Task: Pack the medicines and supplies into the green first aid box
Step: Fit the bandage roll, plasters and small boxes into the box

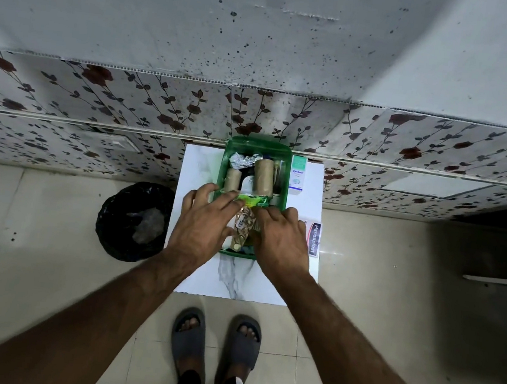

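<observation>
The green first aid box (259, 147) stands open on a small white marble-patterned table (235, 281). Inside it I see two tan bandage rolls (263, 175), a crumpled foil strip (243, 160) and a white item. My left hand (202, 225) and my right hand (278, 237) are both over the box's near half. Between them they pinch a green sachet (253, 198) and a gold blister strip of tablets (243, 225). A white Optibex carton (297, 174) stands to the right of the box. A Hansaplast pack (313, 238) lies by my right hand.
A black-lined bin (135, 221) stands on the floor left of the table. A floral-tiled wall (129, 108) rises right behind the table. My feet in grey slides (215, 345) are on the tiled floor in front.
</observation>
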